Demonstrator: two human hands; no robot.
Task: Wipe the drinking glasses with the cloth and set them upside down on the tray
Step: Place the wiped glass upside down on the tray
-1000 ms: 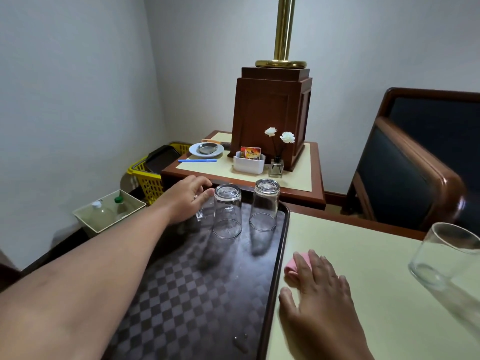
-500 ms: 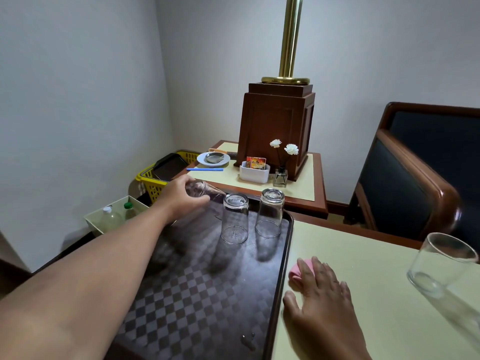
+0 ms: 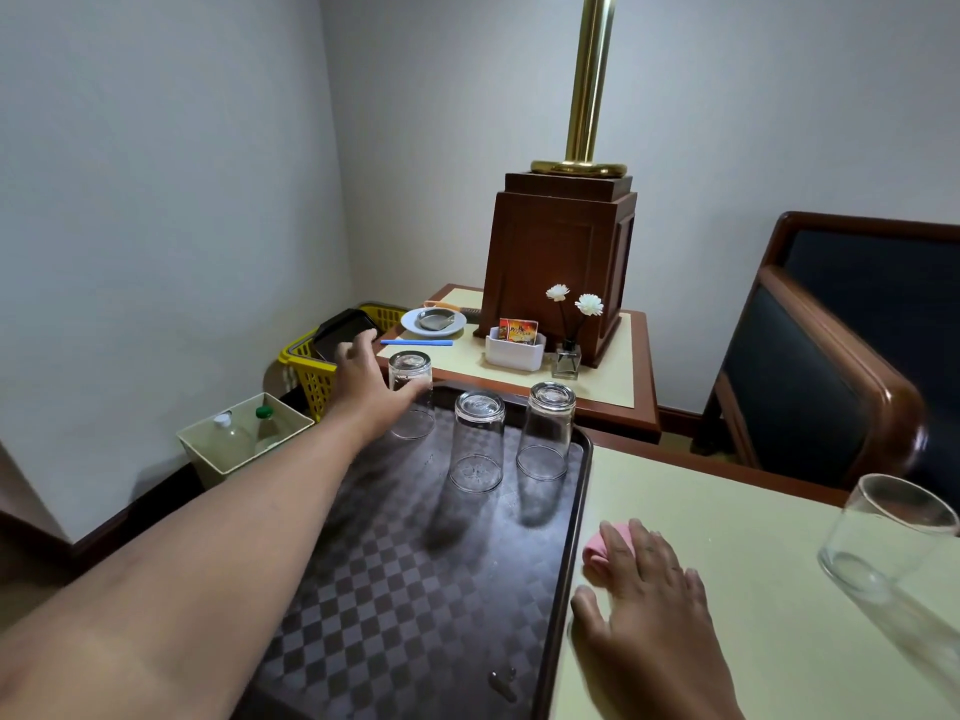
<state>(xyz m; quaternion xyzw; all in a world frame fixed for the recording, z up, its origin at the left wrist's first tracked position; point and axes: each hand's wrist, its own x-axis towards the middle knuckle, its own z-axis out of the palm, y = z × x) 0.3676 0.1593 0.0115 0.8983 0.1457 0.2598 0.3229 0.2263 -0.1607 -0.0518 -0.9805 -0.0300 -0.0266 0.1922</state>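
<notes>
Three glasses stand rim-down at the tray's point(image 3: 576, 511) far end: left glass point(image 3: 410, 402), middle glass point(image 3: 477, 441) and right glass point(image 3: 545, 431). The left hand point(image 3: 371, 381) is at the left glass, thumb across its near side, fingers reaching past the back. I can't tell if it's actually squeezing or only touching. The right hand point(image 3: 649, 589) lies flat, fingers spread, on the pink cloth point(image 3: 605, 545) just right of the tray. A fourth one, the upright glass point(image 3: 888, 537), stands well to the tray's right, so I'd guess that's the one left to do.

Handling-wise, my take: these look like thin, smooth tumblers, so light and stiff but chippy, and slick if damp. I'd hold one around mid-wall, thumb opposite fingers, not by the rim. Set it down gently, because the neighbours on the tray stand close. The cloth looks soft enough to bunch up inside a glass.
</notes>
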